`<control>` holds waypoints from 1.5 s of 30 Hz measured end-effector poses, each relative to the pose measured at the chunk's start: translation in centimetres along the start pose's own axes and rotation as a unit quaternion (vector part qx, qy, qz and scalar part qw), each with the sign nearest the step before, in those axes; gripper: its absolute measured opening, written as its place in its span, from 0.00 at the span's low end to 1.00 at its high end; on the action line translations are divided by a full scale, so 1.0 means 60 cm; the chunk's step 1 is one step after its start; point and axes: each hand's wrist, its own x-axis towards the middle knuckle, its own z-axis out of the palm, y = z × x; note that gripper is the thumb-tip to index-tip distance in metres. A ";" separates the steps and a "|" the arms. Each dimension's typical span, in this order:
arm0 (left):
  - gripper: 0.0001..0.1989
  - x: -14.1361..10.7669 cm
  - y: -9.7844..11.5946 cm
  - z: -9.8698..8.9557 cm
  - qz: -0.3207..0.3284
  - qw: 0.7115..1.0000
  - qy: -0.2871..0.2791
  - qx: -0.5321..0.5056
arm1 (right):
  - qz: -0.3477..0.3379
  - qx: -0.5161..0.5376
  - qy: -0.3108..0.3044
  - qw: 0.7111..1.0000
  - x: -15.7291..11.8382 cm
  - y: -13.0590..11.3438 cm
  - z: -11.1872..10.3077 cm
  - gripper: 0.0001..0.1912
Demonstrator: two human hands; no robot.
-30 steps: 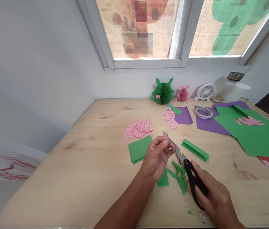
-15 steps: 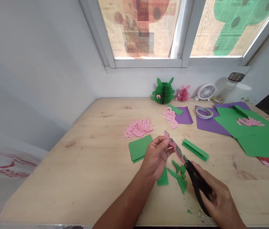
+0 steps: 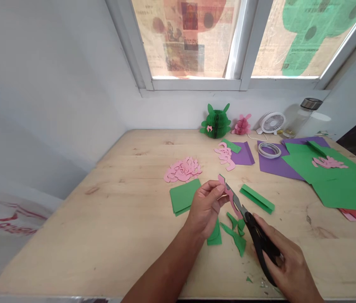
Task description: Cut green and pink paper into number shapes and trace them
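Pinched a wavy pink paper piece [image 3: 231, 200] up in the air over the near part of the counter [image 3: 118, 235], with the fingers of the left hand [image 3: 205, 207] closed on its far end. Held black scissors [image 3: 254, 234] in the right hand [image 3: 288, 259], fingers wrapped round the handles and blades against the pink paper. Looked very light and thin, a bit stiff but easy to bend or rip at the skinny parts. Seemed best to pinch softly on a wide, flat bit, away from the blades. Did not look slippery. Counted one pink piece in hand, one pair of scissors, one green folded strip [image 3: 257, 198] to the right and one green folded stack [image 3: 184, 197] to the left. Spotted one messy pink pile [image 3: 183, 169] farther left, too mixed up to count. Found a few green scraps [image 3: 235, 237] near the hands, partly on top of each other, so hard to count. Saw two puffy paper figures at the far side, one green [image 3: 218, 126] and one pink [image 3: 242, 125], plus one fan [image 3: 272, 123] and one bottle [image 3: 296, 120] to the right.
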 end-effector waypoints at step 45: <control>0.15 -0.006 -0.003 0.006 -0.034 0.999 0.011 -0.028 | 0.012 0.015 -0.017 1.000 -0.005 0.003 0.016 0.30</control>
